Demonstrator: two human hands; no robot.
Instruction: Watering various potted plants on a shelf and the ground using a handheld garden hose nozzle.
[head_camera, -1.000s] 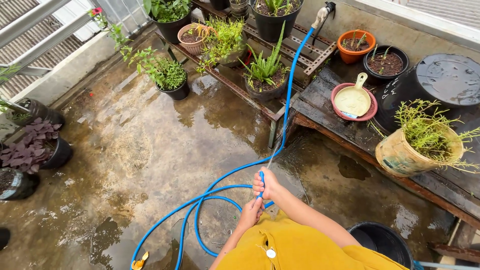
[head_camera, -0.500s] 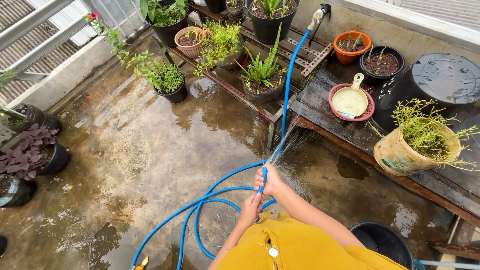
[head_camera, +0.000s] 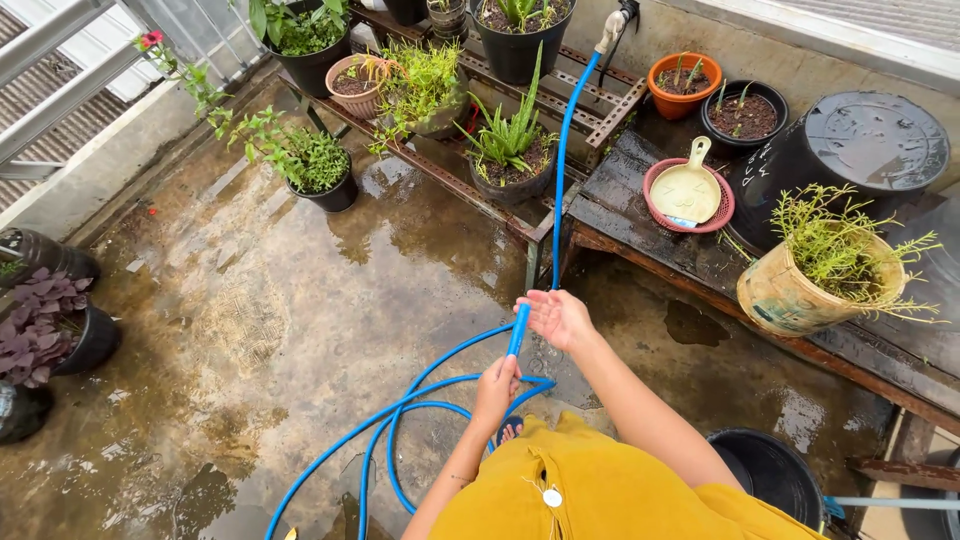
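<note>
Left hand (head_camera: 497, 385) fingers wrapped round blue rubber garden hose (head_camera: 517, 332) near its end; right hand (head_camera: 556, 318) fingers spread wide, palm beside hose tip, above wet concrete floor (head_camera: 300, 300).

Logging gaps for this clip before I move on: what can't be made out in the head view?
- Blue rubber hose: whether water leaves its end is unclear; the open right hand sits beside the tip.
- Left hand: its fingers wrap the hose, so the palm side is hidden.
- Black plastic bucket: partly covered by the yellow garment.
- Dark pot of purple leaves: cut by the left edge.
</note>
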